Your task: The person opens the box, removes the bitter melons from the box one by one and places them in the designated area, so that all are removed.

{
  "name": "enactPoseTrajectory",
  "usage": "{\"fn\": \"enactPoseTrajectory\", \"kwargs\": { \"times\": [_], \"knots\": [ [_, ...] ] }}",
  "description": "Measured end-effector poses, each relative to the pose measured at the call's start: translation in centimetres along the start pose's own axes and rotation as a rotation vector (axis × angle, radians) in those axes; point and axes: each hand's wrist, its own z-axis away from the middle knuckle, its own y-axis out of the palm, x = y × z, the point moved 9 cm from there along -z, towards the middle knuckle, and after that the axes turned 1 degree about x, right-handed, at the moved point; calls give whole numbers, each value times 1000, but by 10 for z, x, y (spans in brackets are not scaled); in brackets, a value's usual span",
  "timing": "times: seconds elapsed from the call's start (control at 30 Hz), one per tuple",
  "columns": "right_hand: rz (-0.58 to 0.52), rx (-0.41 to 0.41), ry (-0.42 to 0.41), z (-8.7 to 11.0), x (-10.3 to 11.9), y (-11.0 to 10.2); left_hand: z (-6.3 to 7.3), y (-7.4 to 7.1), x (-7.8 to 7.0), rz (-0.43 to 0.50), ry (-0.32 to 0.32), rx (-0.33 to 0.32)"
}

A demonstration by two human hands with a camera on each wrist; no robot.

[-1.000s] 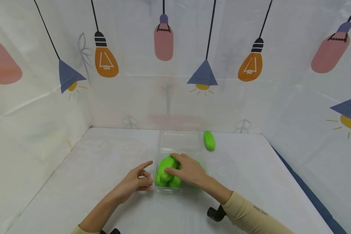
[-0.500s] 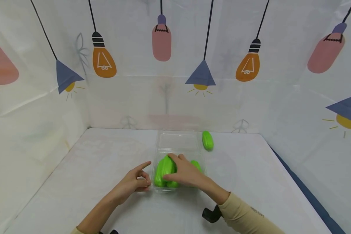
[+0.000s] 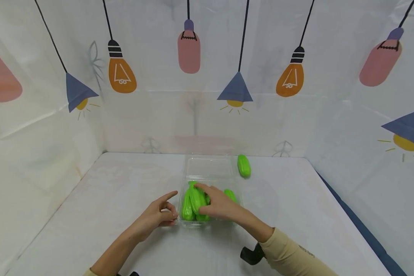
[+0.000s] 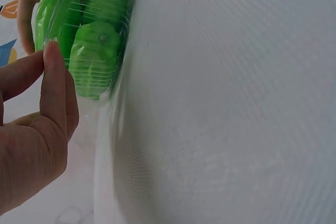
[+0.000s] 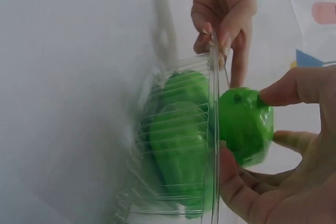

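A clear hinged plastic box (image 3: pixel 210 167) lies with its lid folded back, several bright green, ribbed, elongated toy vegetables in its base. My right hand (image 3: pixel 222 203) reaches over the base from the right. Its thumb and fingers grip one green vegetable (image 3: pixel 195 199), which lies on top of others and rises above the rim in the right wrist view. At the box's left side, my left hand (image 3: pixel 158 212) pinches the rim (image 4: pixel 48 38) between thumb and fingers, index finger pointing outward. Another green vegetable (image 3: pixel 230 194) shows at the right inside the box, partly behind my right hand.
A single green vegetable (image 3: pixel 244 166) lies on the white table (image 3: pixel 131 180), beside the lid's right edge. White sheets with printed lamps (image 3: pixel 236 86) surround the table at the back and sides. Black wrist mounts (image 3: pixel 252 255) sit under the forearms.
The top green vegetable has turned in my right hand; its far end now leans left rather than right. That hand shifted slightly, uncovering a vegetable at the box's right. The left hand stays put.
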Motion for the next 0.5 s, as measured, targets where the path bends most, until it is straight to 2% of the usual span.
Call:
{"fn": "enactPoseTrajectory", "kwargs": {
  "times": [0.2,0.5],
  "knots": [
    [-32,-2,-46,3,2,-1,0,0,0,2,3,-1],
    [-95,-19,-20,9,-1,-4,-1,0,1,5,1,-3]
  ]
}}
